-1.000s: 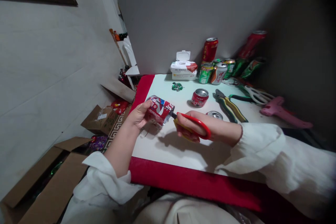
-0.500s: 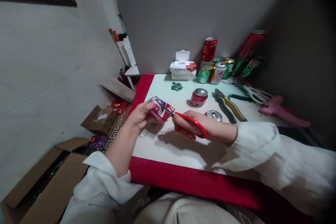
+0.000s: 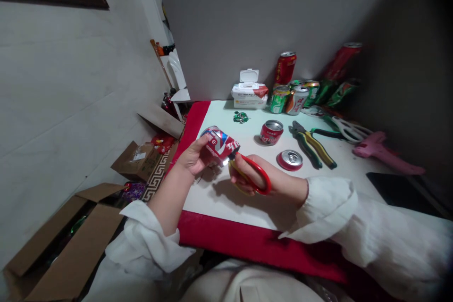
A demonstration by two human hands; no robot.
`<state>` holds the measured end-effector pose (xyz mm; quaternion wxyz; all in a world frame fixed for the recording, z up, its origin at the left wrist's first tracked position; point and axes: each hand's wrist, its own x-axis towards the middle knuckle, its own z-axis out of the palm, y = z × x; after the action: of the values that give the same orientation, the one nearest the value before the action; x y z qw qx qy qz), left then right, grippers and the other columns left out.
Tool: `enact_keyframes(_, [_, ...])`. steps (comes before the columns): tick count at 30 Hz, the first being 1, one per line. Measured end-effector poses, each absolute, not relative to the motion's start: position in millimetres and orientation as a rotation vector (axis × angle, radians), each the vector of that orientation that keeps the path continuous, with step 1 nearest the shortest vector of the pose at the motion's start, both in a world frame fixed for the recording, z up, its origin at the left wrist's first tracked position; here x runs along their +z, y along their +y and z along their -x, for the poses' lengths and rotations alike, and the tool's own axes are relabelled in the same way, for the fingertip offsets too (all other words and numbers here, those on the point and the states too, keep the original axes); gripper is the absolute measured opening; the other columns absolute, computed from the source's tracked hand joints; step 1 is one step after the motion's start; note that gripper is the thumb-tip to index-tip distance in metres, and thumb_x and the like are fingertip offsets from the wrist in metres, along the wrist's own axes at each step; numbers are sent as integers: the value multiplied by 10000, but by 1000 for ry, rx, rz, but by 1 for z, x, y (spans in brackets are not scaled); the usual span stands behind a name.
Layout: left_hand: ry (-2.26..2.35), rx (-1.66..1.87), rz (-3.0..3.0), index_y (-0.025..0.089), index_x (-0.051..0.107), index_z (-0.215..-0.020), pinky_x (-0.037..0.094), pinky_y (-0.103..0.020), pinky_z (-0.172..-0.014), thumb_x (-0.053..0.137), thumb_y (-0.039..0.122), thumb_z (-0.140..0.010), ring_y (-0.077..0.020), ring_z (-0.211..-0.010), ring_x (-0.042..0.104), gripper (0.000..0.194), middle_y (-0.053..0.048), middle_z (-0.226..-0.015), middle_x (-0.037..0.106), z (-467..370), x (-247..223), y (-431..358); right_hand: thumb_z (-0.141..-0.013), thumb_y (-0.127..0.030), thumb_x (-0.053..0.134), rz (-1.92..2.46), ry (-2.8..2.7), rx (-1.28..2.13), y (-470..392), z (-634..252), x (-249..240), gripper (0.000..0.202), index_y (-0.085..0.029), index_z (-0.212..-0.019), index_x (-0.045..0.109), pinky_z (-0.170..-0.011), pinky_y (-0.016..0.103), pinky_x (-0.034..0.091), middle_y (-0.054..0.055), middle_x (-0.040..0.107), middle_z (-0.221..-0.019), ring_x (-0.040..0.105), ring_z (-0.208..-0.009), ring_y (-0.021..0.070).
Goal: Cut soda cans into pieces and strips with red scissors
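My left hand (image 3: 194,156) is closed around a curved, cut piece of a red, white and blue can (image 3: 220,144), held up over the white table top. In my right hand (image 3: 246,175) is a pair of scissors with red and yellow handles (image 3: 264,178). The scissor blades meet the right edge of the can piece and are mostly hidden by it. Just beyond my right hand, a red can end with its pull tab (image 3: 289,159) lies on the table. A short cut can bottom (image 3: 271,132) stands open side up behind it.
Pliers (image 3: 311,144) and a pink glue gun (image 3: 387,151) lie to the right. At the back are several drink cans (image 3: 279,99) and a pack of wipes (image 3: 249,96). Green pull tabs (image 3: 240,117) form a small pile. Cardboard boxes (image 3: 74,240) sit on the floor at left.
The can piece has turned in my left hand. My right hand and the scissors have shifted slightly left and down, and the blades no longer lie across the piece's face.
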<state>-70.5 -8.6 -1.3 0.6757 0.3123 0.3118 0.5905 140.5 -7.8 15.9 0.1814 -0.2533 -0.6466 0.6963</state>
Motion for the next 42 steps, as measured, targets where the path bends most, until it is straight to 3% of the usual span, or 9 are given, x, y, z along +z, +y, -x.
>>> enact_keyframes(4, [795,1257,-765,114,709,-1035,612,-320,-632,919,409,-630,-233,-724,745,543,-89,-884,778,73,-2,-9,-839,-873,422,794,-1994,1846,-5,-145,30,737,-172,-671,572,-416,245,312,-37,463,-508,404,-424,83])
enact_keyframes(15, [794,1247,-864,117,697,-982,578,-271,-522,901,421,-642,-208,-616,725,499,-90,-836,776,70,-2,-11,-850,-821,480,912,-2097,1770,-2,-155,35,696,-179,-597,571,-377,231,262,-29,451,-387,387,-351,83])
enact_keyframes(19, [697,1272,-765,139,698,-1036,632,-309,-719,915,418,-627,-229,-800,769,541,-70,-902,791,70,-5,-9,-863,-803,485,875,-2002,1821,-8,-149,32,680,-173,-629,585,-369,230,270,-37,457,-413,393,-352,80])
enact_keyframes(22, [597,1293,-719,122,689,-1126,609,-363,-904,927,538,-578,-267,-972,764,728,-96,-1010,792,67,-4,-10,-824,-842,501,801,-1875,1865,-14,-139,25,699,-173,-635,575,-366,233,264,-46,449,-431,385,-351,76])
enact_keyframes(25, [556,1288,-716,100,672,-1170,568,-453,-994,926,618,-516,-346,-1096,727,871,-143,-1063,783,63,-3,-12,-787,-878,509,773,-1732,1874,-19,-129,18,724,-171,-640,567,-375,233,244,-56,429,-431,378,-353,74])
enact_keyframes(32, [797,1255,-640,114,692,-1054,626,-382,-808,899,319,-671,-255,-821,768,481,-101,-905,789,66,-7,-9,-835,-866,454,842,-1677,1935,-21,-129,19,725,-175,-645,571,-382,242,262,-51,422,-440,383,-364,83])
enact_keyframes(42, [868,1320,-644,112,698,-941,604,-308,-658,881,249,-651,-202,-674,723,369,-70,-781,766,63,-4,-8,-905,-786,440,842,-1843,1837,-16,-138,26,672,-173,-662,568,-386,237,282,-46,433,-452,389,-369,83])
